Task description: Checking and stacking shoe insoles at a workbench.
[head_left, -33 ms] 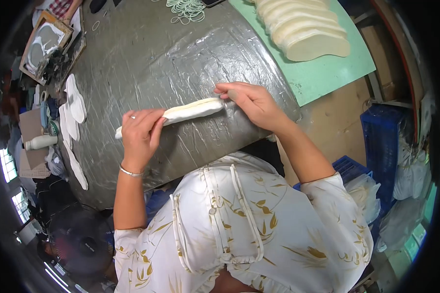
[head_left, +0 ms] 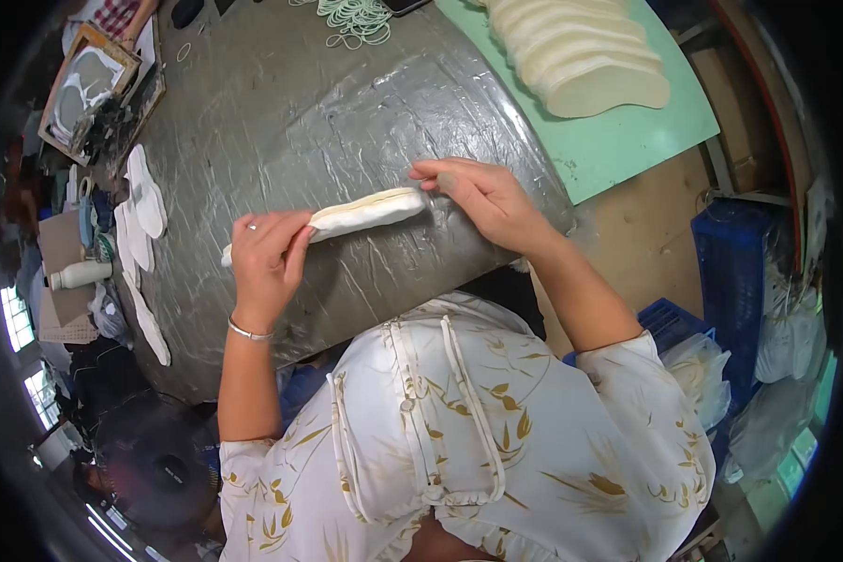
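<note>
My left hand (head_left: 270, 245) is closed round the left part of a bundle of insoles (head_left: 365, 213). The bundle is long and narrow, turned on edge, white along the near side with cream layers on top. Its left tip sticks out past my fingers. At the bundle's right end is my right hand (head_left: 482, 199), thumb and fingers pinched together. Whatever they pinch is too small or hidden to make out. Several loose white insoles (head_left: 146, 201) lie along the table's left edge, some overlapping.
The table (head_left: 253, 122) has a shiny grey wrinkled cover. Wavy cream insole pieces (head_left: 609, 89) stand in a row on a green board (head_left: 618, 159). Pale green rubber bands (head_left: 356, 19) lie at the far edge. A framed screen (head_left: 89, 80) is far left; blue crates (head_left: 731, 272) stand right.
My left hand and the bundle have shifted very slightly to the left. My right hand stays nearly where it was, still pinched.
</note>
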A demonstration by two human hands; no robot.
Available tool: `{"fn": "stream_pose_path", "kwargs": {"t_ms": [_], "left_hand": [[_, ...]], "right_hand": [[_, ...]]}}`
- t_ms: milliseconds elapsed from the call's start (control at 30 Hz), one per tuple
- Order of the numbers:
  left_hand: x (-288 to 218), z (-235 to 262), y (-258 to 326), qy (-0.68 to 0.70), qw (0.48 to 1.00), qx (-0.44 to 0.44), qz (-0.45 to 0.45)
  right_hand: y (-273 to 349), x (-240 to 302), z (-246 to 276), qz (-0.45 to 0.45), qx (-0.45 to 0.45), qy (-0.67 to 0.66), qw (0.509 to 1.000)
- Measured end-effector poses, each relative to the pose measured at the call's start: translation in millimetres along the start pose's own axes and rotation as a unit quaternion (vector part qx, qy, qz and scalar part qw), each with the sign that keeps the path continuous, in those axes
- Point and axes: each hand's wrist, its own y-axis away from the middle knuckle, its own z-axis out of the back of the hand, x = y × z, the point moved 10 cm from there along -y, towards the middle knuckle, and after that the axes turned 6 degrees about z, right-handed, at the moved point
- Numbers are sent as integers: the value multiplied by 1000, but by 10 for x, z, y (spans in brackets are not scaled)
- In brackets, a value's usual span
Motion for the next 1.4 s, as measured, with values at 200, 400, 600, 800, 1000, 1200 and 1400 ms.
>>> {"fn": "stream_pose_path", "kwargs": {"t_ms": [200, 400, 600, 800, 1000, 1200, 1400], "left_hand": [[-154, 39, -62, 9, 1000, 3, -11], [-226, -25, -151, 132, 988, 59, 61], [376, -334, -424, 547, 757, -51, 353], [412, -770, -565, 795, 508, -69, 324], [310, -973, -438, 815, 464, -54, 343], [6, -1093, -405, 809, 460, -35, 364], [-275, -1334, -465, 754, 520, 38, 400]], "right_hand": [[-112, 503, -30, 96, -12, -4, 995], [-98, 50, -15, -132, -10, -141, 981], [-33, 16, 132, -80, -55, -236, 967], [65, 321, -103, -42, 14, -197, 979], [71, 566, -120, 10, 30, -150, 988], [-72, 943, 38, 172, -32, 108, 979], [-250, 1127, 182, 219, 29, 125, 967]]}}
